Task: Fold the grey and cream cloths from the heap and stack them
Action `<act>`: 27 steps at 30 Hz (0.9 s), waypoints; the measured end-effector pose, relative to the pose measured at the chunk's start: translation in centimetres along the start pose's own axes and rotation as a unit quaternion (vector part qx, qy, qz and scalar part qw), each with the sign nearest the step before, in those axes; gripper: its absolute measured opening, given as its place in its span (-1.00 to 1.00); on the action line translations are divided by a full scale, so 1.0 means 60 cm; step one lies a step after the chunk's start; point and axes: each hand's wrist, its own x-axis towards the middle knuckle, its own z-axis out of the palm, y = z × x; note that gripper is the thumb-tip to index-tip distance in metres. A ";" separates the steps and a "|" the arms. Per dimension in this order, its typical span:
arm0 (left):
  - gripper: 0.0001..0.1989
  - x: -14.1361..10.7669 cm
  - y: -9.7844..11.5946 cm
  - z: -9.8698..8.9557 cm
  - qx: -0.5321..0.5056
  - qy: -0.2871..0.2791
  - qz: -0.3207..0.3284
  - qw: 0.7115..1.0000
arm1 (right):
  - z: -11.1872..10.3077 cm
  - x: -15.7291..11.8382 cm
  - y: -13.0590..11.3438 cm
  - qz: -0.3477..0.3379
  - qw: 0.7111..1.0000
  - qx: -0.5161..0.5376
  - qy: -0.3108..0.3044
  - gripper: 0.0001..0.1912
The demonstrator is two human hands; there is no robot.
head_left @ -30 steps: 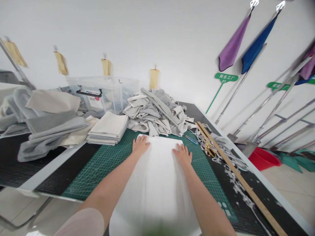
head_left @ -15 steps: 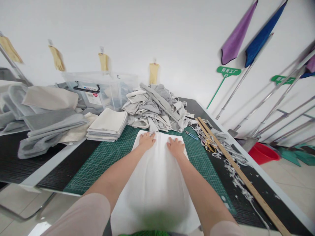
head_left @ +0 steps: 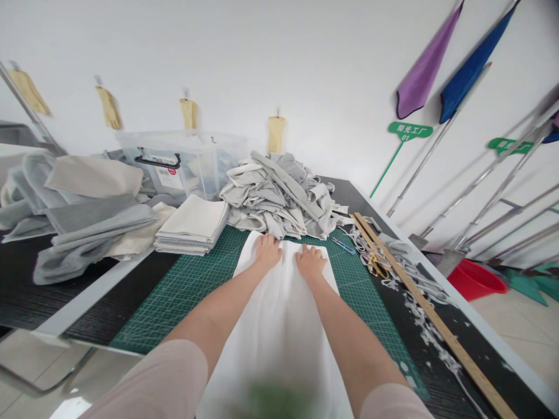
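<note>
On white cloth (head_left: pixel 286 302), hands (head_left: pixel 268 252) (head_left: pixel 311 262) rest unclenched; sign (head_left: pixel 410 131) reads "阳光工厂 01".

On the larger green sign (head_left: pixel 411 131) against the wall (head_left: pixel 305 64), we read 阳光工厂 in white, with 01 beneath. On the second green sign (head_left: pixel 499 143), farther right, the white characters are too blurred for us. The clear box (head_left: pixel 207 174) bears a white label (head_left: pixel 169 178) with a barcode and print too small for us to read
</note>
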 end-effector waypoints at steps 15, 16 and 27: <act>-0.61 0.063 -0.018 0.021 -0.024 -0.091 -0.023 0.995 | 0.015 -0.006 0.011 0.009 1.000 0.017 0.002 -0.48; -0.61 0.073 -0.021 0.019 -0.027 -0.105 -0.024 0.994 | 0.015 -0.005 0.011 0.006 1.000 0.018 0.002 -0.48; -0.46 0.151 -0.017 0.032 -0.048 -0.177 -0.050 0.982 | 0.027 0.001 0.016 -0.004 1.000 0.020 0.017 -0.49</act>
